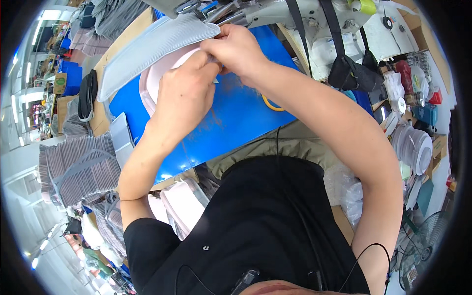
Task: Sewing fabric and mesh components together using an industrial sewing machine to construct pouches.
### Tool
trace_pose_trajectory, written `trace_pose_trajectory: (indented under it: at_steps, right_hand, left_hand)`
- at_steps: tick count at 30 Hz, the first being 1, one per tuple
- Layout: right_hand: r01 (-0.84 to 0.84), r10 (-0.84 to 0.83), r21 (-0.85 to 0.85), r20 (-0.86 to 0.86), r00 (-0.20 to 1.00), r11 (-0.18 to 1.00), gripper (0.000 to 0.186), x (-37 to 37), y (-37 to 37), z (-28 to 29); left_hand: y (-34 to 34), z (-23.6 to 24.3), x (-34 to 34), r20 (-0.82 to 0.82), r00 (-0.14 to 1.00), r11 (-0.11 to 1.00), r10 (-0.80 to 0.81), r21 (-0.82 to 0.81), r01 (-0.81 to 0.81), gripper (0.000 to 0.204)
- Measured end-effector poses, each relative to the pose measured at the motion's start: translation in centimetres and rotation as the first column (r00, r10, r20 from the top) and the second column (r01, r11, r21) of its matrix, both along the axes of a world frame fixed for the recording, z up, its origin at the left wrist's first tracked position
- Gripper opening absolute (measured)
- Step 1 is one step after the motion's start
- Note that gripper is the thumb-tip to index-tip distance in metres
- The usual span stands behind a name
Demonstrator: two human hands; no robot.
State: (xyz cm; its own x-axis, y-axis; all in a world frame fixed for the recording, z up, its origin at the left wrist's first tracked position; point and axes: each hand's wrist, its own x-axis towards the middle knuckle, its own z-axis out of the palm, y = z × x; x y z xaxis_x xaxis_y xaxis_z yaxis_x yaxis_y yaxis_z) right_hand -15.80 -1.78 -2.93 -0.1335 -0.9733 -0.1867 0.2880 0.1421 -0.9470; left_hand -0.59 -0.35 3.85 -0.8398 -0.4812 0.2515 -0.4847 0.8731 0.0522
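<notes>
A light grey ribbed fabric panel (157,51) stretches from the upper left to the sewing machine (295,14). Under it lies a pale pink piece with a raised rim (146,87). My right hand (238,51) pinches the grey panel's right corner beside the machine's head. Close against it, my left hand (184,93) is closed at the edge of the pink piece, its fingertips partly hidden. Both hands are over a blue work surface (231,118). Partly under my right forearm, a yellow loop (272,104) shows, perhaps a scissors handle.
A tall bundle of strapped grey-pink panels (81,169) stands on the left. Pink-white pieces (184,199) lie below the blue surface. A black pouch (355,73) hangs from straps at upper right. Large thread spools (414,147) and a fan (425,250) are on the right.
</notes>
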Motion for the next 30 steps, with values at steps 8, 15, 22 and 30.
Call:
trace_pose_trajectory:
  at_steps: [8,15,22,30]
  right_hand:
    - [-0.068,0.067,0.023,0.036,0.997,0.997,0.022,-1.2,0.3,-0.5]
    - [-0.037,0.024,0.046,0.261,0.965,0.998,0.033,-0.9,1.3,-0.4]
    - [-0.027,0.013,0.05,0.261,0.965,0.998,0.037,-0.7,1.6,-0.2]
    - [-0.028,0.017,0.032,0.315,0.949,0.999,0.033,-0.9,2.0,-0.3]
  left_hand:
    - [0.6,0.2,-0.8,-0.109,0.981,0.956,0.163,0.263,-0.13,0.033]
    - [-3.1,3.5,3.9,0.117,0.992,0.933,0.046,-0.361,-0.001,0.061]
    - [-8.7,6.5,5.8,0.586,0.808,0.919,-0.057,-0.286,0.272,0.081]
    - [-8.1,8.8,3.7,0.69,0.72,0.87,-0.076,-0.307,0.387,0.072]
